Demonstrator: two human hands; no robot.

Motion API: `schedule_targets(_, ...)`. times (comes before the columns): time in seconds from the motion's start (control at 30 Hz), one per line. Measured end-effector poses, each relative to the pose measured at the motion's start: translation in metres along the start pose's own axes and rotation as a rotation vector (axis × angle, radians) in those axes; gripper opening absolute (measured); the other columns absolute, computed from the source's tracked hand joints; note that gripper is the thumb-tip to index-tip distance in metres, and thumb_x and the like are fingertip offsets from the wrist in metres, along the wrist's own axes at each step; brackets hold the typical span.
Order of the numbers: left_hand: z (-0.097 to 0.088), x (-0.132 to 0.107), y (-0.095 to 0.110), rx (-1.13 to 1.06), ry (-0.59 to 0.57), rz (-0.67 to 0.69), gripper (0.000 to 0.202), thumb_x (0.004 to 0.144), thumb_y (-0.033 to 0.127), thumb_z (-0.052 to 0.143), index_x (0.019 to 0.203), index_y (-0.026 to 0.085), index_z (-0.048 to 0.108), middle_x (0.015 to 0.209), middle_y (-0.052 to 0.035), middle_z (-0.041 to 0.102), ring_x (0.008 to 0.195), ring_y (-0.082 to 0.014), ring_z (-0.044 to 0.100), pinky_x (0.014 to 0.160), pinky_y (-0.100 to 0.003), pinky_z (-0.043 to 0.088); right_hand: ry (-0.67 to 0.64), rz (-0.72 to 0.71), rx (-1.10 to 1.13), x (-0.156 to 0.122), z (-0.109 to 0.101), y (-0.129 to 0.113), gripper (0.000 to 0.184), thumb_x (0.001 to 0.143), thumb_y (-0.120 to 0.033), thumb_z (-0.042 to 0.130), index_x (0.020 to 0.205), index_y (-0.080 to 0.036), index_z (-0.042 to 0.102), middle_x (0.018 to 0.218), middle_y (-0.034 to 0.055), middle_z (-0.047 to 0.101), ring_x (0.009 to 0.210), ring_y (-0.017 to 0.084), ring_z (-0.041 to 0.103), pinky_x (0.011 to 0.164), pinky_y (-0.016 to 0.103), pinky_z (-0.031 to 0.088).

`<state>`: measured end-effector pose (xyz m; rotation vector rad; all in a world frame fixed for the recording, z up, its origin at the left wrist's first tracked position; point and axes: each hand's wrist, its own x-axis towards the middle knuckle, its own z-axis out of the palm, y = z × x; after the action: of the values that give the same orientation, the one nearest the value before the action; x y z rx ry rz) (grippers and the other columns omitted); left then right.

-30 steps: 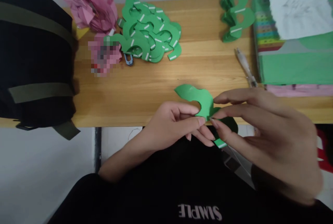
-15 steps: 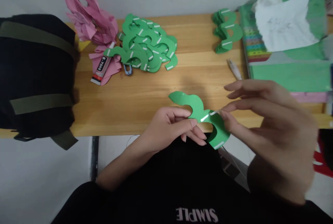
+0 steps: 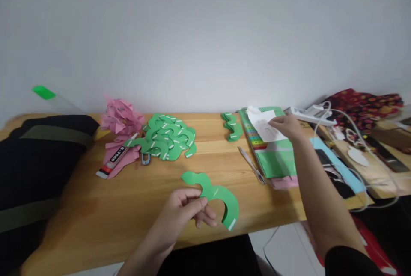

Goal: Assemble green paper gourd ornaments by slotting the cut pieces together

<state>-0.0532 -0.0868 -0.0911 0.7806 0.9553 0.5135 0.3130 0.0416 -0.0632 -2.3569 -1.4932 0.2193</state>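
My left hand (image 3: 189,209) pinches a wavy green paper cutout (image 3: 231,201) between thumb and fingers, above the table's front part. White strips show at the cutout's middle and lower end. Over to the right, my right hand (image 3: 285,126) has its fingertips together at the crumpled white paper (image 3: 265,127), which lies on a green packet (image 3: 274,160). What those fingertips hold, if anything, is too small to make out. A heap of similar green cutouts (image 3: 171,135) with white strips lies at the back, and a smaller neat stack (image 3: 233,126) sits left of the packet.
Pink crumpled paper (image 3: 120,115), a B-7000 glue tube (image 3: 112,160) and a blue-grey clip (image 3: 145,159) lie at left, beside a black bag (image 3: 54,173). A pen (image 3: 252,164) rests near the packet. Farther right are a power strip (image 3: 310,115), white cables and a dark phone (image 3: 335,173).
My right hand has left the cutout and moved right to the white paper. A white strip at the cutout's middle no longer sticks up. The view has tilted up and shifted right.
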Motion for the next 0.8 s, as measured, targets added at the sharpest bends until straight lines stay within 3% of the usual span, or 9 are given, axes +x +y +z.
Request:
schedule_targets(0.17, -0.004, -0.001, 0.001, -0.039, 0.039, 0.015, 0.033, 0.066, 0.042, 0.072, 0.063, 0.015, 0.054, 0.061, -0.0051, 0.069, 0.052, -0.0152, 0.065, 0.049, -0.022, 0.035, 0.035, 0.019, -0.133, 0.009, -0.003, 0.003, 0.016, 0.082, -0.021, 0.062, 0.084, -0.011, 0.074, 0.066, 0.0044, 0.069, 0.068, 0.022, 0.067, 0.061, 0.03, 0.05)
schedule_targets(0.3, -0.006, 0.0, 0.002, -0.036, 0.023, 0.041, 0.032, 0.068, 0.04, 0.072, 0.063, 0.015, 0.054, 0.061, -0.004, 0.069, 0.053, -0.0143, 0.065, 0.05, -0.021, 0.035, 0.048, -0.077, -0.202, 0.001, -0.006, -0.002, 0.03, 0.085, -0.023, 0.052, 0.102, -0.013, 0.074, 0.085, 0.0088, 0.075, 0.08, 0.024, 0.069, 0.067, 0.031, 0.051)
schedule_targets(0.43, -0.004, 0.0, 0.002, -0.03, 0.021, 0.033, 0.03, 0.068, 0.038, 0.072, 0.063, 0.015, 0.054, 0.062, -0.0038, 0.069, 0.054, -0.015, 0.066, 0.05, -0.022, 0.035, -0.104, -0.233, -0.298, -0.003, 0.013, -0.013, 0.022, 0.088, -0.029, 0.057, 0.1, -0.017, 0.071, 0.096, 0.0067, 0.073, 0.086, 0.019, 0.067, 0.077, 0.032, 0.053)
schedule_targets(0.6, -0.001, -0.004, 0.002, -0.008, 0.016, 0.032, 0.026, 0.074, 0.035, 0.068, 0.063, 0.016, 0.053, 0.064, -0.0039, 0.07, 0.055, -0.0155, 0.066, 0.052, -0.024, 0.035, -0.269, -0.343, -0.466, 0.013, 0.038, -0.029, 0.031, 0.093, -0.035, 0.056, 0.119, -0.018, 0.059, 0.122, 0.009, 0.06, 0.103, 0.02, 0.062, 0.088, 0.042, 0.053)
schedule_targets(0.8, -0.003, -0.005, 0.001, -0.046, 0.05, 0.056, 0.026, 0.076, 0.035, 0.067, 0.066, 0.016, 0.053, 0.066, -0.0051, 0.07, 0.057, -0.0161, 0.066, 0.053, -0.024, 0.034, -0.358, -0.381, -0.597, 0.028, 0.044, -0.04, 0.033, 0.093, -0.035, 0.057, 0.121, -0.018, 0.058, 0.124, 0.0094, 0.059, 0.104, 0.021, 0.061, 0.088, 0.043, 0.053)
